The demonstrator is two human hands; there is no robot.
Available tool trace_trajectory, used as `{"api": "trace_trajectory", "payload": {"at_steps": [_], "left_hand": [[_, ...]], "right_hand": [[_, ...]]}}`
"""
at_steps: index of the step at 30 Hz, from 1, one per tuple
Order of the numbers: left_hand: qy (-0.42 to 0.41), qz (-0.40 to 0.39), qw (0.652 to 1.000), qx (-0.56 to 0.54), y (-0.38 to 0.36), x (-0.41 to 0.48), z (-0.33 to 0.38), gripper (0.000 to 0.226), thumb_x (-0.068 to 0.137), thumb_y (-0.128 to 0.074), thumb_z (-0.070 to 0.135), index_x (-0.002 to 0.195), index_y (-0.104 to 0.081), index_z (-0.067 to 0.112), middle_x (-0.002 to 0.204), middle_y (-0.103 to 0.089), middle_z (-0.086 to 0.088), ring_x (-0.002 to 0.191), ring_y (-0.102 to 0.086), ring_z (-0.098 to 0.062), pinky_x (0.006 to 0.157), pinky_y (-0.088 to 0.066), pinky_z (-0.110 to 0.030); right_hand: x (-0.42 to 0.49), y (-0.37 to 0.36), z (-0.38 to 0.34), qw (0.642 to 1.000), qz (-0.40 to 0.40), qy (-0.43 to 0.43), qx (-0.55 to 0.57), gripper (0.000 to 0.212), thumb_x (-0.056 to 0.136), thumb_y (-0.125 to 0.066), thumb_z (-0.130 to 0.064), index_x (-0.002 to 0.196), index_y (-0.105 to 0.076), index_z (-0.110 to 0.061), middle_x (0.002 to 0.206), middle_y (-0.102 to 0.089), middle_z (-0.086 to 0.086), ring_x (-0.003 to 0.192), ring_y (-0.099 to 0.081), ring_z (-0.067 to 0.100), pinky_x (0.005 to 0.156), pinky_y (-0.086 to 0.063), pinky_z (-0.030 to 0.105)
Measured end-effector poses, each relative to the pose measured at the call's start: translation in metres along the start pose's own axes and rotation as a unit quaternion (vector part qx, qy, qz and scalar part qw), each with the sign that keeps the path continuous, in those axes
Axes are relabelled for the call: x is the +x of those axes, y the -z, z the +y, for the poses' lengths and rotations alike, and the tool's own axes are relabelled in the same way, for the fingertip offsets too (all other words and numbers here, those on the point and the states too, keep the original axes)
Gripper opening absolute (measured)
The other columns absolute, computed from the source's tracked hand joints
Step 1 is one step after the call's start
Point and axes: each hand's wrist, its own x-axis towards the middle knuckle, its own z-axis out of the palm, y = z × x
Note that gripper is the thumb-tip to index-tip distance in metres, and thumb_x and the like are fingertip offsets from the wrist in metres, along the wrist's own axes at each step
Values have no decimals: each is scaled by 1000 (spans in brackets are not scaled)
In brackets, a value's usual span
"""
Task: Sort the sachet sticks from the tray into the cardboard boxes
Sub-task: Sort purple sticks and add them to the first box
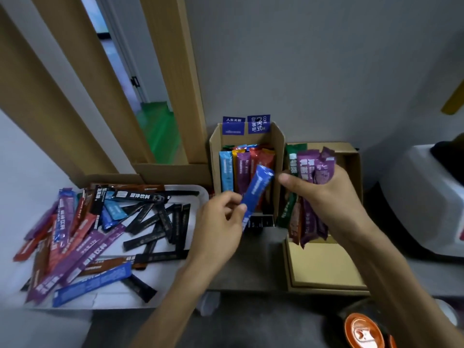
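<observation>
Left hand pinches a blue stick low down, tilted at the upright box, and should slot it end-first beside its neighbours, while right hand grips a purple bundle above the flat box.

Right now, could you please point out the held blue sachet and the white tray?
held blue sachet (257,188): head view, on its printed middle.
white tray (202,197): head view, on its bare right rim.

Sachet sticks lie heaped in the tray at the counter's left. Right of it, against the wall, a cardboard box holds standing sticks. A second box lies right of that, a bundle held over it.
</observation>
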Motion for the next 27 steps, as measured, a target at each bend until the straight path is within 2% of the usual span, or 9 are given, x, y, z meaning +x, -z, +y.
{"api": "trace_trajectory", "payload": {"at_steps": [2, 5, 7, 9, 13, 17, 21, 24, 27], "left_hand": [[18, 69, 997, 32, -15, 13, -2, 2, 96, -60, 19, 96, -62, 18, 88, -67, 2, 77, -63, -5, 55, -42, -5], [30, 117, 989, 86, -38, 34, -6, 4, 98, -56, 19, 97, -58, 16, 103, -66, -1, 92, -59, -10, 62, -41, -2], [30, 131, 984, 113, -51, 43, -7, 9, 100, -52, 19, 105, -59, 14, 109, -63, -1, 99, -58, -12, 70, -44, -10], [24, 131, 983, 125, -60, 47, -6, 13, 100, -51, 18, 111, -58, 14, 112, -61, -2, 104, -59, -15, 77, -43, -19], [29, 142, 983, 117, -65, 45, -6, 23, 99, -54, 16, 122, -49, 12, 126, -54, -6, 115, -57, -17, 82, -41, -17], [-41, 130, 981, 136, -67, 45, -11, 23, 99, -54, 20, 119, -44, 15, 127, -50, -5, 103, -59, -12, 65, -45, -7], [-57, 89, 975, 197, -71, 53, -19, 41, 98, -55, 19, 136, -42, 14, 138, -47, -7, 113, -61, -25, 88, -55, -35], [-41, 79, 978, 187, -76, 55, -22, 50, 96, -59, 21, 142, -40, 14, 143, -45, -9, 123, -56, -25, 99, -52, -39], [-34, 86, 978, 186, -80, 56, -23, 57, 94, -63, 20, 144, -36, 15, 142, -45, -8, 125, -54, -24, 101, -49, -38]], "right_hand": [[-2, 7, 4, 999, 32, -6, 13, 20, 84, -75, -24, 99, -64, -16, 83, -74, -9, 78, -73, 7, 62, -56, 18], [-12, 13, 14, 999, 23, -31, 11, 19, 84, -75, -23, 98, -64, -17, 81, -72, -8, 77, -72, 10, 66, -55, 24], [-19, 14, 20, 999, 21, -45, 17, 22, 83, -76, -24, 100, -64, -17, 81, -71, -6, 77, -72, 11, 68, -55, 25], [-24, 17, 24, 998, 27, -55, 27, 23, 83, -76, -24, 101, -63, -16, 81, -70, -4, 77, -72, 12, 68, -55, 26], [-29, 22, 30, 997, 34, -68, 26, 28, 82, -77, -25, 102, -63, -12, 84, -69, 4, 79, -72, 19, 68, -57, 26], [-31, 25, 30, 996, 40, -75, 29, 34, 80, -77, -27, 105, -61, -10, 88, -69, 8, 76, -72, 16, 69, -57, 27], [-31, 24, 30, 996, 36, -75, 33, 31, 81, -76, -25, 104, -62, -9, 88, -68, 10, 75, -72, 15, 70, -56, 29], [-30, 22, 30, 996, 36, -76, 36, 30, 82, -76, -24, 104, -61, -10, 87, -68, 8, 75, -72, 15, 70, -56, 29], [-28, 21, 31, 995, 43, -76, 41, 26, 83, -75, -23, 102, -62, -12, 84, -69, 3, 75, -72, 14, 70, -56, 29]]}}
